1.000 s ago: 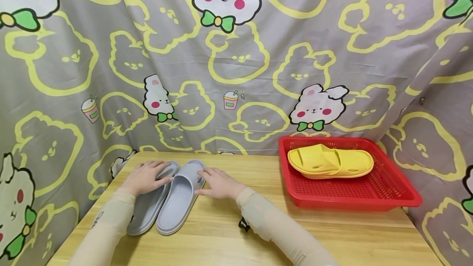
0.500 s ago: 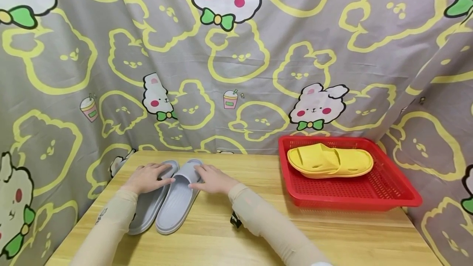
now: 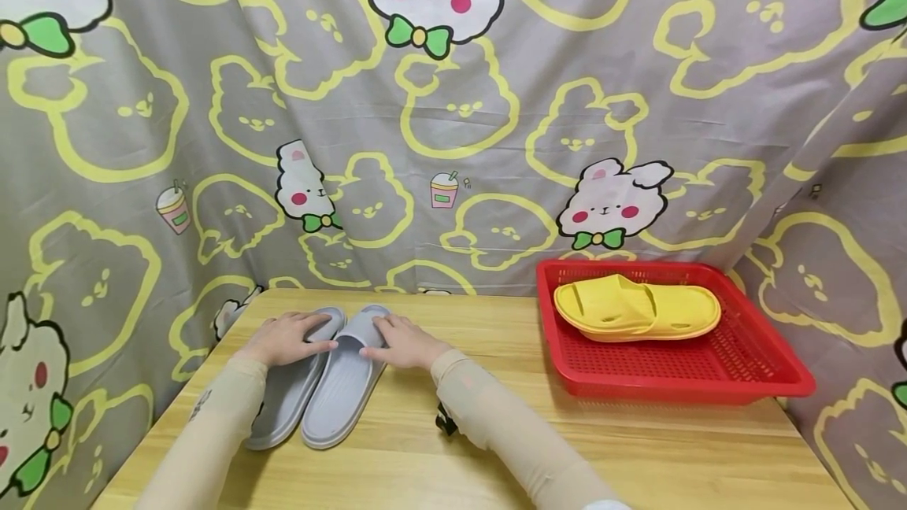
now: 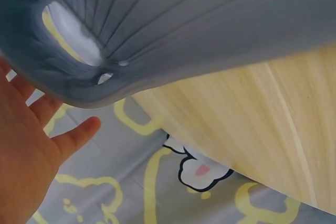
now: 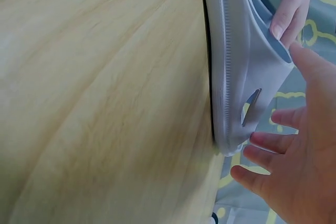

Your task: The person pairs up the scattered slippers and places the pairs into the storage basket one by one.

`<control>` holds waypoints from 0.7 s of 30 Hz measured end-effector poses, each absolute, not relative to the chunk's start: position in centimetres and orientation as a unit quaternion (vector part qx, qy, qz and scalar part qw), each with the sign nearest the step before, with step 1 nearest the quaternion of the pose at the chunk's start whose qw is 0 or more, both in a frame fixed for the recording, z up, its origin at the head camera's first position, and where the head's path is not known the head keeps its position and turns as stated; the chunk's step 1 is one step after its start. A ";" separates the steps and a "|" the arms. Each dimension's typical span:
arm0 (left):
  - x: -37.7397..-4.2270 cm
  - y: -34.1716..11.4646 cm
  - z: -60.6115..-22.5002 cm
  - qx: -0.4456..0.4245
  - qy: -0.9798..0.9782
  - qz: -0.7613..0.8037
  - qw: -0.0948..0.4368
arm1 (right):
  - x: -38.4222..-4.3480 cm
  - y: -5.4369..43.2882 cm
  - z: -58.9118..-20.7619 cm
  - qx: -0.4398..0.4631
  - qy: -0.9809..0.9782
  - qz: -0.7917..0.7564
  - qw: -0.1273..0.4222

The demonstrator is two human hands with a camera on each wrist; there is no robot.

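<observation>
Two grey slide slippers lie side by side at the left of the table, toes toward the back. My left hand (image 3: 286,339) lies over the strap of the left slipper (image 3: 282,401), hiding much of it. Its thumb reaches toward the right slipper (image 3: 342,396). My right hand (image 3: 404,342) touches the right slipper's strap from the right, fingers spread. In the left wrist view the left hand (image 4: 31,145) has its thumb held out beside the grey slipper (image 4: 210,19). The right wrist view shows the right hand (image 5: 302,166) with fingertips at the strap (image 5: 257,72).
A red perforated basket (image 3: 680,396) stands at the right of the wooden table (image 3: 489,321). In it rests a pair of yellow slippers (image 3: 638,309), one largely over the other. A patterned cloth (image 3: 468,140) hangs behind and along both sides.
My right hand has moved slightly left and farther over the right slipper's strap, its thumb now at the strap's opening. The left hand and both grey slippers have hardly moved.
</observation>
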State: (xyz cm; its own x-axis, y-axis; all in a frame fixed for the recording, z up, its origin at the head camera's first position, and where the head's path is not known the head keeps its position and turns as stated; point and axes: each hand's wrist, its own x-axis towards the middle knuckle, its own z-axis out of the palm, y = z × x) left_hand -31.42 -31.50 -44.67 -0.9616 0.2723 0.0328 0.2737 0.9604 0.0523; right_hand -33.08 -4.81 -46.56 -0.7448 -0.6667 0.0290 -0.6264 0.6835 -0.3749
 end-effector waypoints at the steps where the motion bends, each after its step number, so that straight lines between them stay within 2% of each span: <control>1: -31.5 -31.5 -44.6 -0.137 -0.990 -0.028 0.008 | -33.2 -4.9 -46.6 -0.350 0.916 -0.186 0.059; 9: -32.0 -31.6 -44.5 -0.120 -0.991 -0.054 -0.029 | -33.9 -5.2 -47.0 -0.336 0.913 -0.217 0.077; 21: -32.3 -32.2 -44.3 -0.136 -0.986 -0.078 -0.055 | -34.4 -5.3 -47.6 -0.323 0.912 -0.237 0.091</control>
State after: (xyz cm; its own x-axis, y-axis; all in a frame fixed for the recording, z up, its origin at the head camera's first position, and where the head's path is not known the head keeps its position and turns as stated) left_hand -32.34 -32.21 -44.27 -0.9571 0.2761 -0.0882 0.2587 0.9510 0.1694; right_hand -34.37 -5.29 -47.63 -0.7745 -0.6325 -0.0128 -0.5460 0.6786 -0.4913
